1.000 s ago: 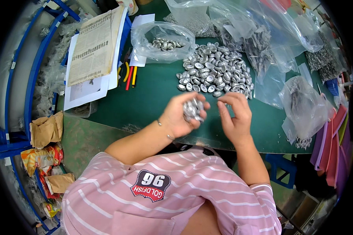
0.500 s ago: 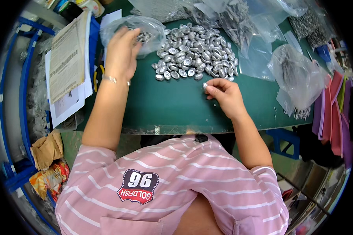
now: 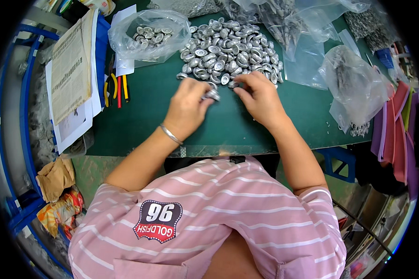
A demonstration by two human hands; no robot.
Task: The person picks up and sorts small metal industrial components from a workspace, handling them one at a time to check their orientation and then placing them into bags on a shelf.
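Left hand (image 3: 187,108) pinches a few metal caps (image 3: 212,95) just below the pile (image 3: 230,49). Right hand (image 3: 260,98) at the pile's near edge, grip indeterminate.

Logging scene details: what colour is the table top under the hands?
Dark green, seen in the head view: the table top beneath both hands.

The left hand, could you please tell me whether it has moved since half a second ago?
Yes. The left hand has come back from the clear bag of metal parts to the near edge of the loose pile.
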